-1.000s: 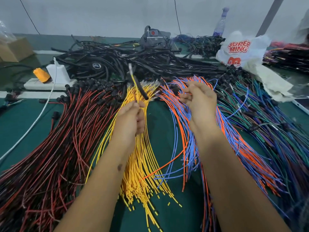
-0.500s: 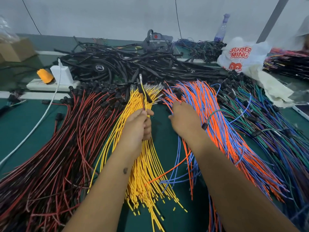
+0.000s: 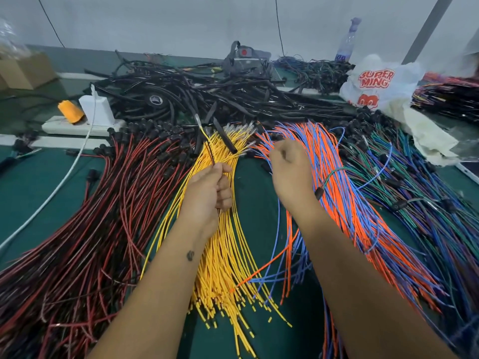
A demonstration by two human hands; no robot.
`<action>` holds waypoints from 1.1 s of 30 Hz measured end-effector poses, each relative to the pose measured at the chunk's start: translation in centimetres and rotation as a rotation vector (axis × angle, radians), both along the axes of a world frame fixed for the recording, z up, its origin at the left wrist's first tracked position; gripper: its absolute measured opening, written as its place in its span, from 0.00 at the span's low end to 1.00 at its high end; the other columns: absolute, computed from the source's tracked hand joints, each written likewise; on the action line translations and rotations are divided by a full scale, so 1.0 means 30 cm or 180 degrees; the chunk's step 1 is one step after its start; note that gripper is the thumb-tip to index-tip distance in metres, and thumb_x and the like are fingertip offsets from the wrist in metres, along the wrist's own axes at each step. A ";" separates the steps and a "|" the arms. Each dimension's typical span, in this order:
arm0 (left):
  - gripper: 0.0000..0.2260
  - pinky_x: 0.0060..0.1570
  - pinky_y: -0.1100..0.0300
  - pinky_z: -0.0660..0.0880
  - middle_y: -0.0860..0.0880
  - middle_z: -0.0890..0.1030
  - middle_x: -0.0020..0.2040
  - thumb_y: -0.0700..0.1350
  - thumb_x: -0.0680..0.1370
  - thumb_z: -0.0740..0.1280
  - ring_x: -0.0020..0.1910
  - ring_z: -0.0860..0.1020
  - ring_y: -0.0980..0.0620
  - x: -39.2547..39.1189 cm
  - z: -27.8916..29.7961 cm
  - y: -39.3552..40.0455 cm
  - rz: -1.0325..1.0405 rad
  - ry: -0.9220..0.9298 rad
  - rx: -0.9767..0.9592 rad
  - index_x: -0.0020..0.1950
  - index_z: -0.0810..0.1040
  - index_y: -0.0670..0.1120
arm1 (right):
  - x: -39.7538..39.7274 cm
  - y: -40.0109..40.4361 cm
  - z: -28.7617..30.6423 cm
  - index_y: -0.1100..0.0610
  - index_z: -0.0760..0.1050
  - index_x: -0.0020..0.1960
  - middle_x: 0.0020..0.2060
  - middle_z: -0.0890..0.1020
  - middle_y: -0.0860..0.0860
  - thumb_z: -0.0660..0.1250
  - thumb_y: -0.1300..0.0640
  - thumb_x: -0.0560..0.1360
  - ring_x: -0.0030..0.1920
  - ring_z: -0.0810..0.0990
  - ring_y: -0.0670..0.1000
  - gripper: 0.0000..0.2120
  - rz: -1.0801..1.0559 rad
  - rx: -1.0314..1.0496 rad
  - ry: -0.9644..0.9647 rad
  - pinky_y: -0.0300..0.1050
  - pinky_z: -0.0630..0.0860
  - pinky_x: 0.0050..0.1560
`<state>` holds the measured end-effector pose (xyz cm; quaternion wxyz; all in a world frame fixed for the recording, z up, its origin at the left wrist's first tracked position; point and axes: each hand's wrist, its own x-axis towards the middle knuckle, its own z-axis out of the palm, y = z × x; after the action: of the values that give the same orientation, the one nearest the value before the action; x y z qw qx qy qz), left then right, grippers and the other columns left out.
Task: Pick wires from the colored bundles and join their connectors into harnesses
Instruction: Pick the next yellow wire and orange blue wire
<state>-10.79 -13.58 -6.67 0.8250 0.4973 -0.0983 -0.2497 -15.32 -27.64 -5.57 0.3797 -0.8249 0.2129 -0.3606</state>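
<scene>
While fans of colored wire cover the green bench (image 3: 31, 198), a person's left hand (image 3: 210, 193) grips a few picked wires (image 3: 208, 149), a yellow one and a dark one, their tips rising above the fist toward the far side. The hand sits over the yellow bundle (image 3: 225, 255), which runs from the near edge to the middle of the bench. To the right, the right hand (image 3: 290, 172) is curled at the far left edge of the orange and blue bundle (image 3: 350, 203); whether its fingers pinch a wire there cannot be told. A red and black bundle (image 3: 98, 216) spreads across the left side, and a green, blue and purple bundle (image 3: 420, 198) lies at the far right. Beyond them sits a heap of black sleeved cables (image 3: 207, 92). A white power strip (image 3: 80, 126) with an orange plug (image 3: 70, 111) and a white charger (image 3: 99, 110) lies at the far left, and a white plastic bag (image 3: 381, 84) printed SUPER MING rests at the far right.
</scene>
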 end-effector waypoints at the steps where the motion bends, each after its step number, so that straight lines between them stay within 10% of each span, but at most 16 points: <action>1: 0.14 0.18 0.69 0.56 0.55 0.61 0.22 0.43 0.84 0.55 0.19 0.57 0.59 0.001 0.000 -0.002 0.0009 0.0025 -0.0010 0.41 0.73 0.44 | -0.003 0.014 -0.003 0.69 0.68 0.38 0.35 0.71 0.67 0.58 0.62 0.76 0.34 0.65 0.51 0.11 0.0274 0.0082 0.0239 0.45 0.60 0.33; 6: 0.14 0.29 0.63 0.78 0.46 0.79 0.33 0.42 0.84 0.54 0.27 0.79 0.54 0.012 0.006 -0.015 0.0123 0.0399 -0.0027 0.40 0.71 0.44 | -0.050 0.098 0.022 0.62 0.70 0.35 0.31 0.73 0.52 0.62 0.61 0.73 0.31 0.68 0.47 0.08 0.0879 -0.0487 0.0402 0.48 0.68 0.36; 12: 0.13 0.21 0.68 0.68 0.45 0.81 0.34 0.41 0.84 0.52 0.21 0.71 0.58 0.028 0.015 0.001 0.0012 0.0741 -0.0322 0.40 0.68 0.45 | -0.134 0.226 0.066 0.62 0.77 0.35 0.28 0.77 0.52 0.67 0.61 0.72 0.31 0.72 0.48 0.08 0.2609 -0.1217 0.2322 0.39 0.68 0.34; 18: 0.13 0.21 0.67 0.58 0.54 0.72 0.25 0.39 0.83 0.54 0.20 0.62 0.59 -0.004 0.013 0.002 0.0124 -0.0223 0.0084 0.40 0.70 0.46 | -0.103 0.182 0.134 0.59 0.75 0.32 0.25 0.73 0.47 0.67 0.59 0.76 0.28 0.70 0.41 0.14 0.1201 0.0489 0.0030 0.36 0.67 0.32; 21: 0.12 0.21 0.67 0.57 0.51 0.75 0.29 0.42 0.83 0.55 0.19 0.59 0.59 -0.014 0.020 0.008 0.0068 -0.0324 0.0021 0.41 0.71 0.46 | -0.059 0.126 0.090 0.55 0.75 0.37 0.30 0.74 0.46 0.67 0.54 0.77 0.32 0.74 0.48 0.11 0.0476 0.0770 0.0091 0.42 0.69 0.35; 29: 0.15 0.23 0.64 0.52 0.47 0.71 0.26 0.46 0.84 0.53 0.19 0.58 0.56 -0.036 0.016 -0.008 -0.0284 -0.0805 0.0711 0.39 0.68 0.46 | -0.021 0.115 -0.005 0.61 0.75 0.33 0.24 0.73 0.58 0.67 0.58 0.77 0.27 0.71 0.50 0.15 0.1065 0.1792 -0.0054 0.35 0.65 0.30; 33: 0.13 0.28 0.66 0.72 0.48 0.80 0.33 0.43 0.84 0.54 0.29 0.75 0.54 -0.046 0.010 -0.008 -0.0091 -0.1046 0.0931 0.45 0.75 0.43 | -0.028 0.112 -0.009 0.55 0.71 0.27 0.22 0.67 0.49 0.67 0.59 0.77 0.26 0.66 0.47 0.20 0.0922 0.1838 -0.0451 0.40 0.64 0.32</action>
<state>-12.16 -13.84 -6.37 0.7134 0.6442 -0.2013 -0.1887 -16.17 -24.29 -5.84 0.6590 -0.6778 0.1598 -0.2842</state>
